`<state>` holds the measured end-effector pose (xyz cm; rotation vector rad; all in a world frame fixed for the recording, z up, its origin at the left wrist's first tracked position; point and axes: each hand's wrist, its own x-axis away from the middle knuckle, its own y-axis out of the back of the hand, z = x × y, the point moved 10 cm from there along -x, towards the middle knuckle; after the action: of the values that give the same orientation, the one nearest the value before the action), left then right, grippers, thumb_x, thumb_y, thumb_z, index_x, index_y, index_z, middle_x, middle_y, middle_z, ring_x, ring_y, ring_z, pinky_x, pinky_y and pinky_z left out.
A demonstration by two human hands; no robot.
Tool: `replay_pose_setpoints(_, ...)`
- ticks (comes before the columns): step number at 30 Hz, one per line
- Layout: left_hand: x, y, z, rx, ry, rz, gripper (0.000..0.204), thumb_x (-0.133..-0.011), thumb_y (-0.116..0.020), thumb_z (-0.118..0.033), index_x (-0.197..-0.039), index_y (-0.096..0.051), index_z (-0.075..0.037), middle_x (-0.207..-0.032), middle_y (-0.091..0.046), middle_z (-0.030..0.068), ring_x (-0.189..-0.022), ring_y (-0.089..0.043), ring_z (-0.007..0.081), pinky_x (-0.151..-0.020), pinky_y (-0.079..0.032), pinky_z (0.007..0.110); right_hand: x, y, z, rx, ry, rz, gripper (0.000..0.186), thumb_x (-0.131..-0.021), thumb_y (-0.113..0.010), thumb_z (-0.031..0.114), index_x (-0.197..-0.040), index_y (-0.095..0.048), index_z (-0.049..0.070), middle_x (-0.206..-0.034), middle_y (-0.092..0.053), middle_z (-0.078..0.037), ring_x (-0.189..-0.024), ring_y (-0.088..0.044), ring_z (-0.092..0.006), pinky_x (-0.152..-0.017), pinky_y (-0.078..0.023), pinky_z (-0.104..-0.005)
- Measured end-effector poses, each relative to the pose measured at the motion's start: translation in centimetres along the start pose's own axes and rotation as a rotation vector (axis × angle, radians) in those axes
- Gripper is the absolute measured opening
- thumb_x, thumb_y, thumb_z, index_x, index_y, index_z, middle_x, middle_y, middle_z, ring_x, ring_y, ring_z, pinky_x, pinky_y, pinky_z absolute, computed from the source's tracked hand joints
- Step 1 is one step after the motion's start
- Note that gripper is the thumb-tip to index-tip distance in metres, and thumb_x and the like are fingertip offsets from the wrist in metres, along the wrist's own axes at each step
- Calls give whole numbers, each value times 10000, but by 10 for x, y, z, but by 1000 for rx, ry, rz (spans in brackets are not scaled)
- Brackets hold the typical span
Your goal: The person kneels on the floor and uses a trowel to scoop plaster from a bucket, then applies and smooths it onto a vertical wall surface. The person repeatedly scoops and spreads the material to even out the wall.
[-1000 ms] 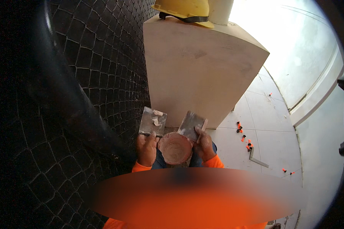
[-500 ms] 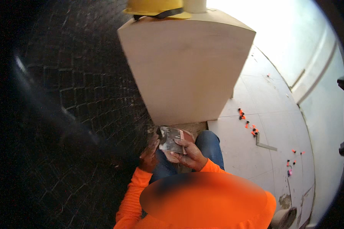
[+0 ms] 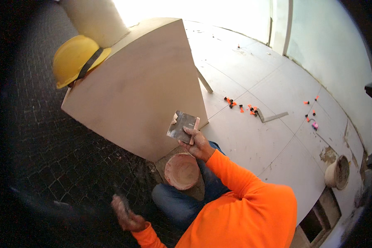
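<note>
My right hand grips a putty spreader by its edge, thumb on top. Its broad, flat, grey metal blade carries smears of pale paste and is held up in front of the large beige box-shaped block. Below it, between my legs, sits a round bowl coated with pinkish residue. Off to the lower left, over the dark textured surface, my left hand holds nothing. Its dusty fingers are stretched out and partly blurred.
A yellow hard hat rests on the beige block, beside a column. On the pale tiled floor lie several orange-and-black tile clips and an L-shaped metal square. A dirty bucket stands at the right, near a floor opening.
The view has turned and shifted. My right hand has lifted the spreader off the bowl, up and forward. My left hand has moved away from it toward the lower left.
</note>
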<state>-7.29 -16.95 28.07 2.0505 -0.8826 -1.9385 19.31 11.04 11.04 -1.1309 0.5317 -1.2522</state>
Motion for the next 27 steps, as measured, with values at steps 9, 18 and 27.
replay_pose_setpoints(9,-34,50,-7,-293,-297,-54,481,-1128,-338,-272,-1404,-528,74,-1382,-607,291,-1304,-585,462,-1109,-448,600,-28,-7,101,-27,506,-25,695,-1088,-520,196,-1641,-103,249,-1361,-576,-86,-1097,-661,-180,-897,-585,-425)
replay_pose_setpoints(18,-21,11,19,548,712,-355,473,-1066,-528,-286,-1433,-503,12,-1363,-621,249,-1135,-687,377,-930,-599,494,-27,-53,114,255,507,233,566,-1073,-556,127,-1561,-281,47,-1361,-594,-93,-1135,-652,-176,-963,-569,-341)
replay_pose_setpoints(27,21,-136,-23,1567,1307,-129,423,-994,-651,-160,-1389,-537,-59,-1248,-694,141,-1047,-728,294,-837,-651,437,64,-129,-15,944,374,961,458,-1022,-585,369,-1318,-651,26,-1336,-668,-136,-1210,-599,-282,-1024,-456,-389)
